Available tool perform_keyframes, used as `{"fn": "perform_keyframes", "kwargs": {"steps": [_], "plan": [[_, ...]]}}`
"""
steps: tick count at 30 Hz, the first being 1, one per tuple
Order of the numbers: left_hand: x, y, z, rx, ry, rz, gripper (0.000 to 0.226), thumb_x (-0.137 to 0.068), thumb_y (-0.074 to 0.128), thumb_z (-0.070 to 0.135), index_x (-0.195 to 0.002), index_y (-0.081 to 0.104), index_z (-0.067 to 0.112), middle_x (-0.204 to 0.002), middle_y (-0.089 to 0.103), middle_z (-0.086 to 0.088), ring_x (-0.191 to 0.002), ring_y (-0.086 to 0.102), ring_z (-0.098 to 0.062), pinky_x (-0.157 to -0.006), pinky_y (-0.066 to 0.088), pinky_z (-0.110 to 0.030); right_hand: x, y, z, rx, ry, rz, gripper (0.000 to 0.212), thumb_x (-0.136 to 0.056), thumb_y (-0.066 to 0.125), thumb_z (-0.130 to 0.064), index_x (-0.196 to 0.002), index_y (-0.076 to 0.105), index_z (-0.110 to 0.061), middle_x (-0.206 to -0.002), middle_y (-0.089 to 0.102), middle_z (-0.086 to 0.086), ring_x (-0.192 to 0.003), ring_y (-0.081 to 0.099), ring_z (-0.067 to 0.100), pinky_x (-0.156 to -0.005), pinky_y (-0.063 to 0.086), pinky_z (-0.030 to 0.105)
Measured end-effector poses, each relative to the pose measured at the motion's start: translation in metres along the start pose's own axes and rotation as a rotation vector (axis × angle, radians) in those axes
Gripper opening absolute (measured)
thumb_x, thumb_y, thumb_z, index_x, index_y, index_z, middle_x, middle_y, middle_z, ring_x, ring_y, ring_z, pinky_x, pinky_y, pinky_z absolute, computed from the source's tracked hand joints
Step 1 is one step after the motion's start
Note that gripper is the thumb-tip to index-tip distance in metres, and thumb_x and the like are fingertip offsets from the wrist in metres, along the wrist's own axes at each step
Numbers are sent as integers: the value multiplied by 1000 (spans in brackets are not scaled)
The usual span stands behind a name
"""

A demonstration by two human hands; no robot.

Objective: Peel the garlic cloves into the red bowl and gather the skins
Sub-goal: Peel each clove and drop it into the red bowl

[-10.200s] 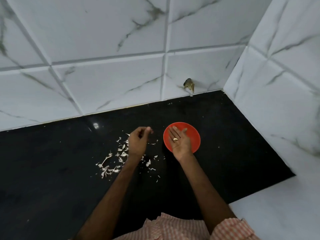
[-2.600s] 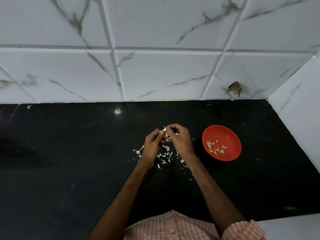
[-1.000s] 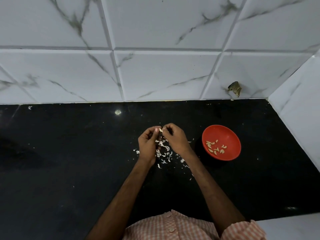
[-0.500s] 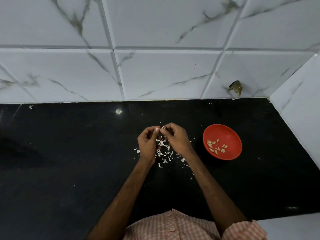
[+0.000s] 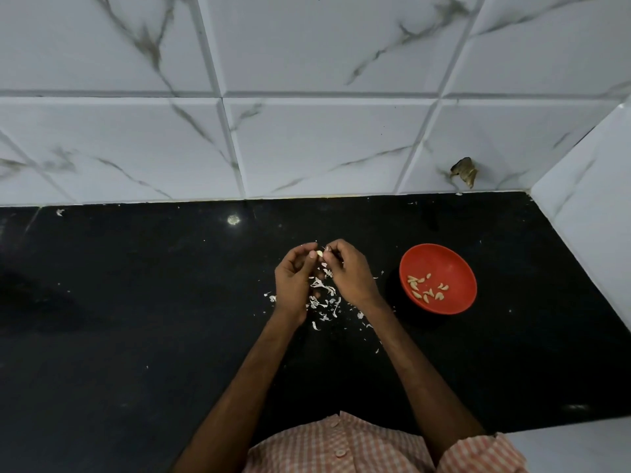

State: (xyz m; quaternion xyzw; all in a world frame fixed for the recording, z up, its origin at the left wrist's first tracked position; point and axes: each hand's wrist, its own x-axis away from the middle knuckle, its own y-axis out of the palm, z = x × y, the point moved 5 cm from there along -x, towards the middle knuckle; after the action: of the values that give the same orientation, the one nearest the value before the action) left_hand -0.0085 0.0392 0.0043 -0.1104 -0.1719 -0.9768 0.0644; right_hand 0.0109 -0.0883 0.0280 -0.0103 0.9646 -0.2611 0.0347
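Left hand (image 5: pixel 293 281): fingers curled, thumb and fingertips clamped on a small pale garlic clove (image 5: pixel 320 253).
Right hand (image 5: pixel 348 271): curled too, fingertips pinching at the same clove from the right side; whether on skin or flesh, too small to tell.
Clove position: held up between both sets of fingertips, above the far edge of the skins.
Clove long axis: not readable at this size.
Skins (image 5: pixel 322 302): scattered white flakes on the black counter (image 5: pixel 136 336), mostly under and between the wrists, a few strays nearer and to the right. Not yet gathered.
Red bowl (image 5: pixel 454 264): on the counter to the right of the hands, apart from them, close to the right wall.
Bowl contents: roughly a dozen peeled cloves (image 5: pixel 426 290) loose on the bottom.
Step in hand: likely stripping skin off this clove.
Key relation: bowl lies straight right of the clove, right hand between the two and nearer, so the drop probably falls to that hand.
Risk: flakes carried along into the bowl.
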Motion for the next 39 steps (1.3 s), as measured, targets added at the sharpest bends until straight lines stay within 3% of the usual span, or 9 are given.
{"fn": "perform_keyframes", "kwargs": {"steps": [4,9,13,17,22,26,30,32,39], "plan": [[-3,-5,3,-159,126,29,12,-98,63,13,-106,72,11,-77,66,-10,-66,57,-22,-41,43,-25,2,1,-2,119,-69,14,12,-103,52,-24,-102,59,-14,-97,58,-4,-84,57,7,-75,52,33],[2,-3,6,-197,156,-53,16,-97,64,13,-110,73,9,-73,68,6,-59,57,-8,-43,44,-23,3,-2,-2,115,-122,-20,15,-103,52,-27,-103,59,-14,-98,58,-4,-87,59,10,-76,53,38],[0,-7,6,-220,175,-27,15,-99,63,17,-105,75,12,-71,66,1,-57,54,-15,-45,44,-29,3,2,-2,31,-100,-73,15,-103,54,-23,-103,61,-10,-97,61,0,-89,61,15,-79,53,41],[0,-7,8,-187,148,7,18,-100,58,13,-104,73,3,-68,67,8,-59,59,-5,-49,45,-21,3,1,-2,-148,11,-69,11,-103,53,-22,-99,62,-18,-88,62,-6,-76,57,3,-69,48,29],[1,-8,10,-151,148,-11,20,-101,57,15,-105,72,3,-78,69,0,-68,62,-9,-50,46,-20,4,2,-3,-242,66,-64,12,-103,53,-23,-95,62,-24,-85,64,5,-72,56,13,-65,49,43],[3,-6,9,-138,139,-24,15,-98,64,16,-104,70,4,-80,64,-11,-64,56,-17,-40,42,-23,4,3,-6,-193,35,-83,12,-103,54,-21,-101,63,-13,-82,61,-9,-70,56,-1,-65,45,21],[3,-7,10,-30,86,-12,20,-99,60,11,-108,66,-5,-75,66,-1,-63,59,-7,-42,42,-20,4,7,-4,-274,72,-98,11,-103,55,-23,-98,63,-21,-84,64,-4,-75,61,14,-66,53,35],[5,-3,11,28,63,-20,22,-99,58,8,-111,63,-10,-76,66,0,-63,60,-4,-44,43,-17,5,10,-3,-349,116,-100,12,-103,54,-21,-96,64,-21,-82,63,-4,-75,62,14,-65,53,33],[-2,-20,9,132,-17,50,13,-100,58,18,-102,67,10,-77,65,6,-60,54,-5,-38,34,-18,2,-6,5,-396,159,37,10,-102,56,-17,-93,62,-16,-73,60,-5,-63,57,8,-59,50,31]]}}
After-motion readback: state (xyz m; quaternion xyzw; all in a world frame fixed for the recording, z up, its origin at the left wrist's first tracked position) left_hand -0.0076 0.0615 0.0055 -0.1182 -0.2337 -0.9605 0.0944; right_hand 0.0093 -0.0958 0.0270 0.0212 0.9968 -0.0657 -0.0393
